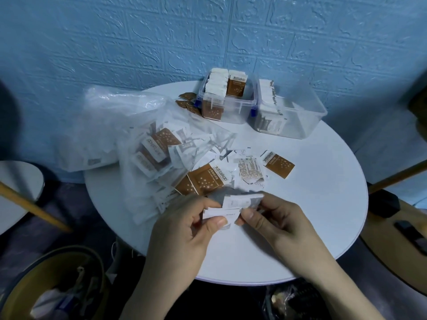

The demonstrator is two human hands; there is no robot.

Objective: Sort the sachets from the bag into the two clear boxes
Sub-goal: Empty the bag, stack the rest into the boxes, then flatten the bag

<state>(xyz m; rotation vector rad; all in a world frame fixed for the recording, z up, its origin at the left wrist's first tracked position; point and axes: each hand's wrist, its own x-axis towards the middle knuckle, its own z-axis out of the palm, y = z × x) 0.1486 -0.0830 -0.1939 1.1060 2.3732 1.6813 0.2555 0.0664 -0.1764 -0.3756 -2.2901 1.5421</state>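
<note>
In the head view, low in the centre of the frame, the left hand (195,224) and right hand (275,219) both pinch a small stack of white sachets (233,205) just above the table (323,204). The stack's long axis runs left to right. They look light, thin, floppy and probably slippery, so gripping the short ends seems safest. The bag (129,139) lies centre left, the two clear boxes (228,112) at upper centre.

The brand "taikoo" reads on a brown-and-white paper sachet (236,86) standing upright in the left clear plastic box (227,112) and on another (203,179) lying mid-table; other print is illegible.
</note>
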